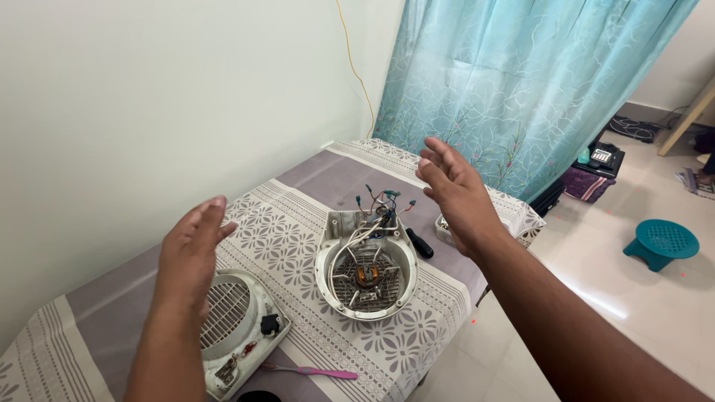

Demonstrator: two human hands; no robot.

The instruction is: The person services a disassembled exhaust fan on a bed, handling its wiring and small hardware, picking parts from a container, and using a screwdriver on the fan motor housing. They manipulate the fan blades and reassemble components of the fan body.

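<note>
Item: small fan heater, taken apart, on a bench (313, 186) covered with a patterned cloth.

Rear housing (366, 266): round, off-white, lying open-side up near the middle of the bench. Heating grid and copper-coloured centre exposed; a bundle of loose wires (381, 202) stands up from its far edge, ends unconnected.

Front grille cover (237, 321): already off, lying apart from the housing toward the near left, a black switch on its corner.

Tools: black-handled screwdriver (419, 243) just beside the housing on its right; pink toothbrush (311, 370) at the near edge of the bench.

Left hand (189, 254): raised above the grille cover, fingers spread, holding nothing.

Right hand (456, 192): raised above the far right of the bench, palm turned inward, fingers open, holding nothing.

Position: housing lies between and below the two hands, touched by neither.

Progress, as judged: opening is done; wiring and inner parts remain in place, nothing reassembled.
</note>
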